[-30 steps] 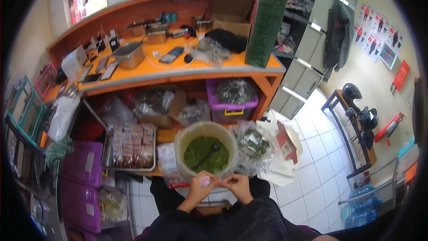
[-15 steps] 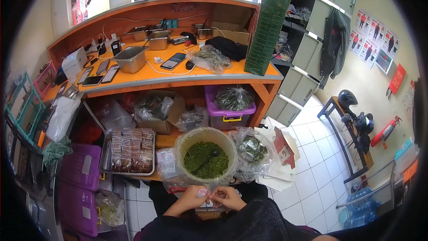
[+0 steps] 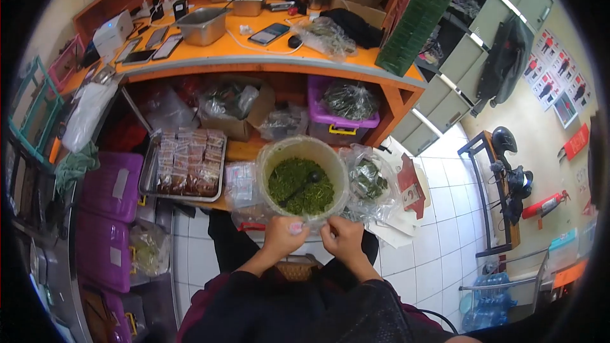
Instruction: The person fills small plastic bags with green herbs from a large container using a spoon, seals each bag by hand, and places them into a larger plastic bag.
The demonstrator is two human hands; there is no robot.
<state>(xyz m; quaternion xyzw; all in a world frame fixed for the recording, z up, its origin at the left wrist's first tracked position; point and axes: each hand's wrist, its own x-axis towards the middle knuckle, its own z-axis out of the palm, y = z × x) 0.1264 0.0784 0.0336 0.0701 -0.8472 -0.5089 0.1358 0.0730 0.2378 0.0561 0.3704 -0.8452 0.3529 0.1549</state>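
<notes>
Both of my hands are closed at the near rim of a pale round tub (image 3: 340, 174). My left hand (image 3: 283, 239) grips a small clear plastic bag with a pink-and-white label (image 3: 295, 228). My right hand (image 3: 344, 239) is closed with its knuckles up, pinching the other side of the see-through plastic stretched between the hands; its fingertips are partly hidden. Chopped green leaves (image 3: 293, 174) fill the lower part of the tub. A black spoon (image 3: 314, 176) lies in them. Left of the tub is a stack of flat clear bags with printed labels (image 3: 242, 184).
A metal tray (image 3: 221, 181) of packed brown sachets stands at the left. Right of the tub lies a plastic bag of green leaves (image 3: 370, 181). Behind are a purple crate (image 3: 311, 111) and an orange counter (image 3: 241, 51) with phones and steel pans. Purple bins (image 3: 105, 244) stand lower left.
My hands have moved apart, forward to the tub's near rim, with the small bag stretched between them. The view has tilted downward, so the counter sits higher.
</notes>
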